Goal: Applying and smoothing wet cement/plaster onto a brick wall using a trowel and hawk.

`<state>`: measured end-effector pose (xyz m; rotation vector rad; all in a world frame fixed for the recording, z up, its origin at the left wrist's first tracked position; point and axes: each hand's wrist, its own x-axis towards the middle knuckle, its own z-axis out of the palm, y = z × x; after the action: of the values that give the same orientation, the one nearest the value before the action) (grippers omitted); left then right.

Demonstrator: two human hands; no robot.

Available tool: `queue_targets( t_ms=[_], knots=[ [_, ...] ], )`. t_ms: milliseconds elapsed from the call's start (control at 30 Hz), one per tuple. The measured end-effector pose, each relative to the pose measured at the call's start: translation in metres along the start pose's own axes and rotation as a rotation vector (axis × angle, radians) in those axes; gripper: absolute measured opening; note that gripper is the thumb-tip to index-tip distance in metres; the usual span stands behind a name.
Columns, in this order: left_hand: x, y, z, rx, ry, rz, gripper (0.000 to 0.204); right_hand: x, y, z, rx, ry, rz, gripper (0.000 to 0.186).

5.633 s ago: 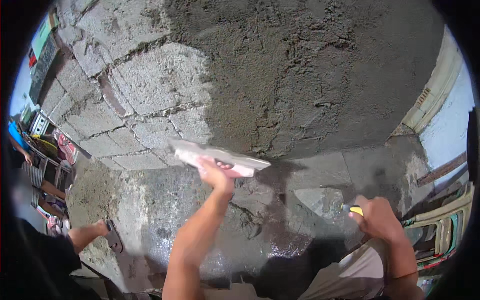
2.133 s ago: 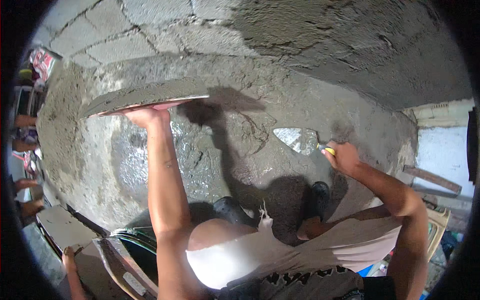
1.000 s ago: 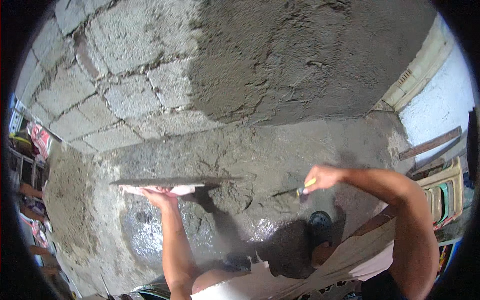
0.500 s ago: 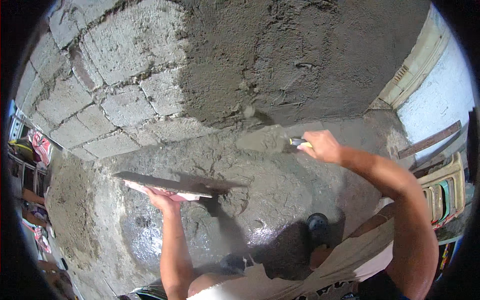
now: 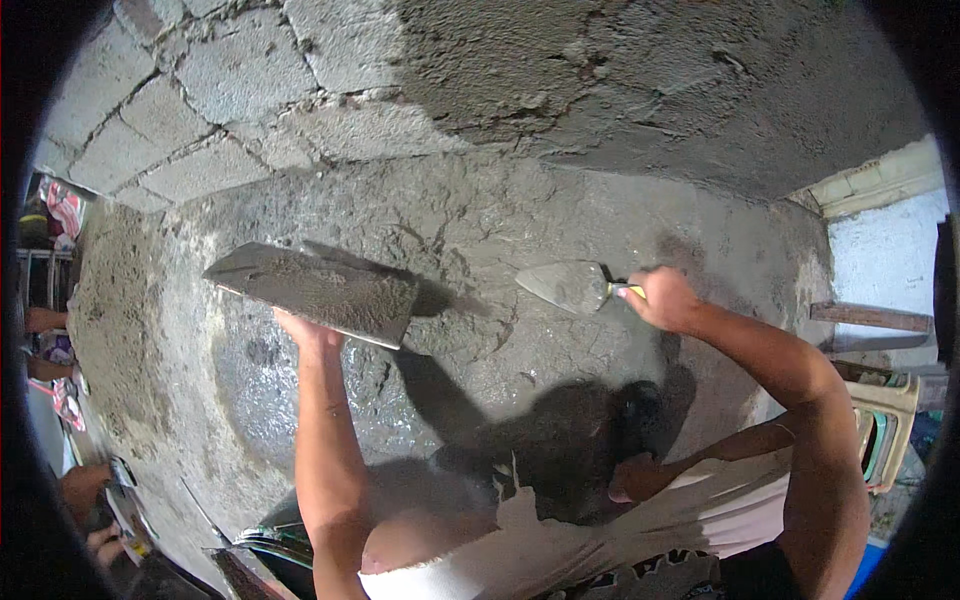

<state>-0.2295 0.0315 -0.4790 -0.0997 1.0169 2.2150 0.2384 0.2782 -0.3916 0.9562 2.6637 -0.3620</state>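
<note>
My left hand (image 5: 308, 330) grips a flat mortar board (image 5: 320, 290) from below. A thin grey layer of mortar coats the board's upper face, and my fingers are mostly hidden under it. In my right hand (image 5: 662, 298) is a pointed trowel (image 5: 565, 285) with a yellow and dark handle. Its mortar-smeared blade points left toward the board, apart from it. Both tools are above a floor (image 5: 480, 350) covered with wet grey mortar. Beyond them rises a wall with fresh grey plaster (image 5: 640, 90) on its right part and bare concrete blocks (image 5: 245, 60) on its left.
Other people's arms and hands (image 5: 85, 490) show at the left edge, near a metal rack (image 5: 45, 265). On the right are a wooden plank (image 5: 870, 318) against a white wall (image 5: 885, 250) and stacked plastic chairs (image 5: 885, 430). A dark round object (image 5: 640, 400) lies in shadow near my legs.
My view has tipped down toward the floor. The trowel has come back from the base of the wall, and its blade now shows clearly. More of the board's upper face is visible.
</note>
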Motion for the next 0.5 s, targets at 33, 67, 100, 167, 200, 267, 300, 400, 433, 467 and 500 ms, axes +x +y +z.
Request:
queue_targets(
  t_ms=[33, 67, 100, 167, 200, 267, 300, 400, 433, 467, 500],
  knots=[
    [-0.005, -0.005, 0.01, -0.021, 0.032, -0.05, 0.054, 0.008, -0.01, 0.003, 0.03, 0.007, 0.026, 0.041],
    [-0.007, -0.003, 0.013, -0.014, 0.125, -0.031, 0.055, 0.022, -0.025, 0.003, 0.033, 0.005, 0.014, 0.041],
    [-0.004, -0.001, 0.006, -0.012, 0.134, -0.023, 0.055, 0.042, -0.043, 0.002, 0.067, 0.031, 0.032, 0.039],
    [0.0, -0.001, -0.009, -0.018, 0.149, 0.001, 0.056, 0.083, -0.082, 0.002, 0.133, 0.057, 0.03, 0.039],
    [0.001, -0.004, -0.003, -0.023, 0.19, -0.018, 0.056, 0.105, -0.098, 0.003, 0.154, 0.062, 0.021, 0.04],
    [0.003, -0.013, 0.008, -0.045, 0.175, -0.008, 0.057, 0.145, -0.131, 0.016, 0.14, 0.102, 0.029, 0.042],
    [0.005, -0.014, 0.01, -0.054, 0.165, 0.011, 0.058, 0.157, -0.15, 0.013, 0.13, 0.091, 0.014, 0.042],
    [0.006, -0.008, 0.005, -0.113, 0.179, 0.038, 0.061, 0.162, -0.164, 0.01, 0.015, 0.289, -0.189, 0.041],
    [0.004, -0.004, -0.002, -0.111, 0.195, 0.044, 0.061, 0.152, -0.163, -0.002, -0.044, 0.192, -0.173, 0.04],
    [0.002, 0.001, -0.009, -0.112, 0.179, 0.046, 0.062, 0.138, -0.166, -0.019, -0.104, 0.094, -0.158, 0.04],
    [0.004, 0.001, -0.013, -0.123, 0.154, 0.045, 0.062, 0.119, -0.16, -0.038, -0.139, 0.042, -0.119, 0.039]
  ],
)
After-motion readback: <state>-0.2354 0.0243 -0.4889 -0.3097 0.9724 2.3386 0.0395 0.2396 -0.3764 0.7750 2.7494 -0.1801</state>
